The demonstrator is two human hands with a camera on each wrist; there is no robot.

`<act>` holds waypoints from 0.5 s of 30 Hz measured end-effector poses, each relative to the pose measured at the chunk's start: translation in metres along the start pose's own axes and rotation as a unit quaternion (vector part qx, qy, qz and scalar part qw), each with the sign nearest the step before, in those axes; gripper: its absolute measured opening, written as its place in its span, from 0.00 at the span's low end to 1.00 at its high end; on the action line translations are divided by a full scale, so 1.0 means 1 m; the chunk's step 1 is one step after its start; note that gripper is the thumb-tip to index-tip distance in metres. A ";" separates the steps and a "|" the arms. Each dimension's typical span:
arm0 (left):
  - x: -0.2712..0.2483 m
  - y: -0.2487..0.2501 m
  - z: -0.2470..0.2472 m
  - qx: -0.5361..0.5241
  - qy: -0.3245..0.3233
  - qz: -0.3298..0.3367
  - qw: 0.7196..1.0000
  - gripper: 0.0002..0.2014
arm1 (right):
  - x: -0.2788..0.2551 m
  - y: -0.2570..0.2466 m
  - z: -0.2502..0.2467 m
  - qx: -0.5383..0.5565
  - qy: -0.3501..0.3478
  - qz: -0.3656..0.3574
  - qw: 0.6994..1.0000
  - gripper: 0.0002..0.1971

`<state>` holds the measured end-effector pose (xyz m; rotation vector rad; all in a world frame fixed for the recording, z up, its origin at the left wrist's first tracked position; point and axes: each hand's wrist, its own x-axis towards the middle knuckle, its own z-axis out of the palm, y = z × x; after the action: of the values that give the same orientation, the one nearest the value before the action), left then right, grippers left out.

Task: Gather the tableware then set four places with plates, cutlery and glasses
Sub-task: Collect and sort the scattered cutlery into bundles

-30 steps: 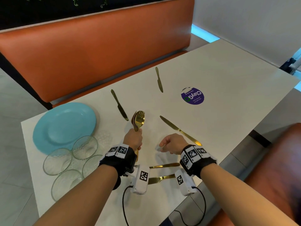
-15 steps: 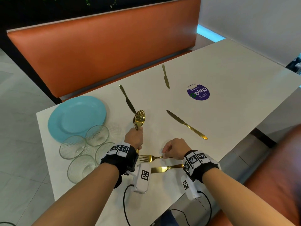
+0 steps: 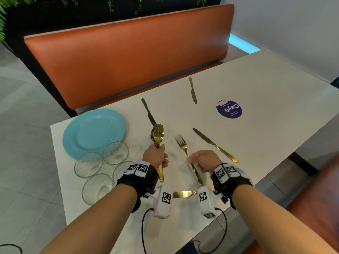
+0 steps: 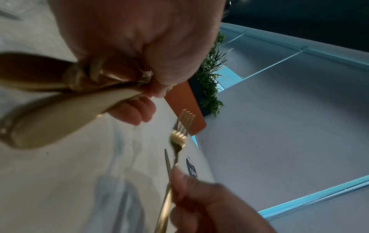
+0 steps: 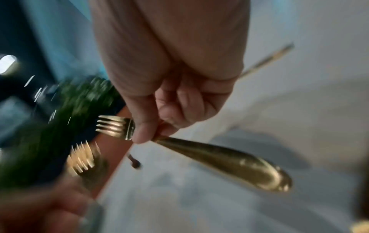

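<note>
My left hand point(image 3: 156, 155) grips a bundle of gold forks point(image 3: 157, 134) upright by their handles point(image 4: 60, 110), tines up. Beside it my right hand point(image 3: 203, 160) pinches a single gold fork point(image 3: 181, 143) by its handle point(image 5: 223, 159), lifted off the white table point(image 3: 256, 136) with tines pointing away. Three gold knives lie ahead: one point(image 3: 148, 111) behind the bundle, one point(image 3: 192, 90) farther back, one point(image 3: 214, 144) to the right. Another knife point(image 3: 184, 194) lies near the front edge between my wrists. A stack of blue plates point(image 3: 93, 132) and several clear glass bowls point(image 3: 115, 153) sit at the left.
An orange bench backrest point(image 3: 128, 59) runs along the table's far side. A round purple sticker point(image 3: 229, 109) is stuck to the tabletop at right. Another orange seat point(image 3: 315, 208) is at the lower right. Cables hang from my wrist cameras over the front edge.
My right hand picked the fork up off the table near the front edge and swung its tines forward. The left hand kept its bundle upright. One knife stays near the edge.
</note>
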<state>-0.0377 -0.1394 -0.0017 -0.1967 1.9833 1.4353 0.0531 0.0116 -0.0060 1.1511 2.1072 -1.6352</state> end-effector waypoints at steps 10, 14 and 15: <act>0.005 0.008 0.013 0.038 -0.030 0.042 0.998 0.17 | 0.007 -0.053 0.027 0.070 -0.136 0.010 0.988 0.09; 0.016 0.004 0.016 0.017 -0.023 0.030 0.999 0.20 | 0.013 -0.052 0.033 0.060 -0.114 -0.021 0.991 0.08; 0.024 -0.003 0.016 0.010 -0.022 0.024 0.999 0.21 | 0.014 -0.051 0.033 0.056 -0.103 -0.028 0.993 0.07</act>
<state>-0.0478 -0.1199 -0.0207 -0.1086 1.9784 1.4372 -0.0004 -0.0154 0.0102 0.9156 1.9576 -1.8333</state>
